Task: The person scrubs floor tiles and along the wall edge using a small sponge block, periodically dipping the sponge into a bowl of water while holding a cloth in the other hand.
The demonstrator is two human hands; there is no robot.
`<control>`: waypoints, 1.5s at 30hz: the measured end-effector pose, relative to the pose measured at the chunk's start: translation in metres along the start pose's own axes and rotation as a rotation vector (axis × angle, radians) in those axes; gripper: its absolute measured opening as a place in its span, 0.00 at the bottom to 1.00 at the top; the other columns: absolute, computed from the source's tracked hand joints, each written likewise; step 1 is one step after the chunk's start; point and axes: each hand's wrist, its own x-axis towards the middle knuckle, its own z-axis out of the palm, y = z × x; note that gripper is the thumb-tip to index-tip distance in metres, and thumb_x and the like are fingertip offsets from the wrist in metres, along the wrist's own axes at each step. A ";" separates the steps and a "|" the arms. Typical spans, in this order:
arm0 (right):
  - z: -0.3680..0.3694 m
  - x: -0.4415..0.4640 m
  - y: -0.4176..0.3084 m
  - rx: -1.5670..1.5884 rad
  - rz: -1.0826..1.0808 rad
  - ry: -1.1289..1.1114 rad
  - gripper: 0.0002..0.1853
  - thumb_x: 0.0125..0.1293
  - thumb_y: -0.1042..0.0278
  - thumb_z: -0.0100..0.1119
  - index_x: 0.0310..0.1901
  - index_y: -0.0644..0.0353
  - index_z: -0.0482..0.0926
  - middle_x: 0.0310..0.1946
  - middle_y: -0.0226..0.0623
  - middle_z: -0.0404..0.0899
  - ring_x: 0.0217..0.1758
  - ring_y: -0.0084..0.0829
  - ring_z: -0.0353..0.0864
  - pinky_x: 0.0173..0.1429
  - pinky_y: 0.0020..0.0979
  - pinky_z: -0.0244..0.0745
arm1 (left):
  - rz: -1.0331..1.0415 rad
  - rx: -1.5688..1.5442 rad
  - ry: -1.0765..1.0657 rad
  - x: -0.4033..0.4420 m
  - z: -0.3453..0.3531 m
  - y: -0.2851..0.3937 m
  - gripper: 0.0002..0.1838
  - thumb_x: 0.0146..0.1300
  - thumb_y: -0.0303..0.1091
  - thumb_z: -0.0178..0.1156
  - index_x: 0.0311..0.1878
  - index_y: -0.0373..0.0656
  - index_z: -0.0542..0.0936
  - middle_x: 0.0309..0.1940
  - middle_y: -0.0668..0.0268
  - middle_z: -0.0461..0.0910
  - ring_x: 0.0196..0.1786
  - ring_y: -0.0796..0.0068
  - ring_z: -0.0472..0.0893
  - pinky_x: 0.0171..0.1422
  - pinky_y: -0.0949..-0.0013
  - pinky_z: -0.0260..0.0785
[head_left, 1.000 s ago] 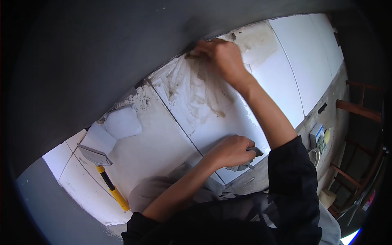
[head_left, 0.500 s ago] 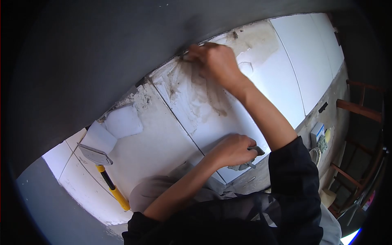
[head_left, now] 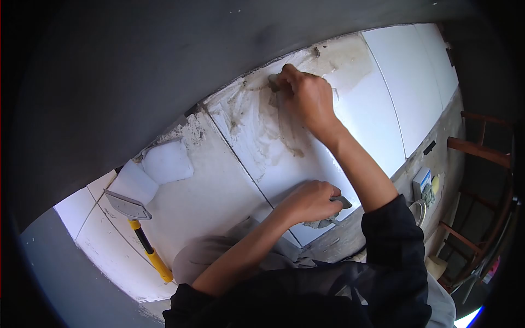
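My right hand (head_left: 310,101) is closed around a small grey-green piece (head_left: 274,82), its kind partly hidden by my fingers. It is over the white floor tile (head_left: 322,158), close to the base of the dark grey wall (head_left: 164,60). Brown, wet-looking smears (head_left: 284,131) spread over the tile beneath this hand. Lower down, my left hand (head_left: 310,202) grips a grey lumpy piece (head_left: 327,222), with a darker part sticking out past the fingertips. Whether that is cloth or putty I cannot tell.
On the left lie a scraper with a yellow and black handle (head_left: 153,254) and two white pads (head_left: 167,161). To the right are a blue and white box (head_left: 421,181), a black strip (head_left: 430,147) and brown wooden furniture (head_left: 478,151).
My right hand has moved away from the wall's base, slightly right and down, and the small piece in its fingers now shows. My left hand has stayed nearly still.
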 end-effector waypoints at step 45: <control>-0.015 -0.017 0.026 0.001 0.152 0.065 0.02 0.59 0.71 0.59 0.33 0.55 0.80 0.23 0.45 0.82 0.29 0.50 0.82 0.36 0.45 0.76 | -0.072 -0.022 -0.047 0.001 -0.005 -0.001 0.16 0.55 0.43 0.58 0.38 0.41 0.84 0.28 0.50 0.82 0.33 0.51 0.81 0.43 0.57 0.71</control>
